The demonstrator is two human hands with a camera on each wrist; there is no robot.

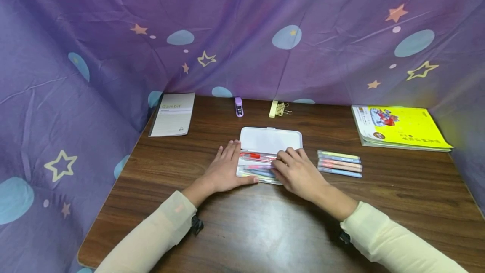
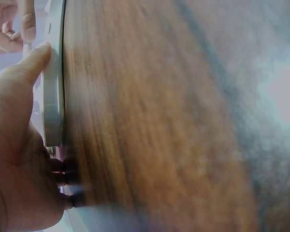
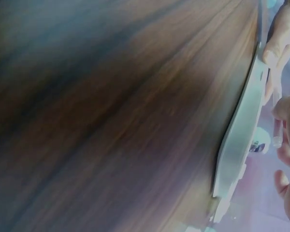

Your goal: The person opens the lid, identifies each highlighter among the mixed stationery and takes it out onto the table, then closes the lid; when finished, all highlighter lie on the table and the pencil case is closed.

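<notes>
A flat white pencil case (image 1: 270, 139) lies with its lid folded back, holding red pens (image 1: 251, 155) and several pastel ones. At its left end, my left hand (image 1: 229, 172) rests with straight fingers along the side and the thumb on the front edge. In the left wrist view, that thumb (image 2: 37, 60) presses the case's front rim (image 2: 53, 96). Over the right part of the case, my right hand (image 1: 297, 174) pinches a pen; its clear end (image 3: 277, 137) shows beside the fingertips in the right wrist view. The rest of that pen is partly hidden by the fingers.
Several capped pastel markers (image 1: 339, 164) lie in a row right of the case. Behind it are a purple stapler (image 1: 238, 107) and pale yellow binder clips (image 1: 280, 109). A notebook (image 1: 172, 115) lies at the back left, yellow books (image 1: 409, 127) at the back right.
</notes>
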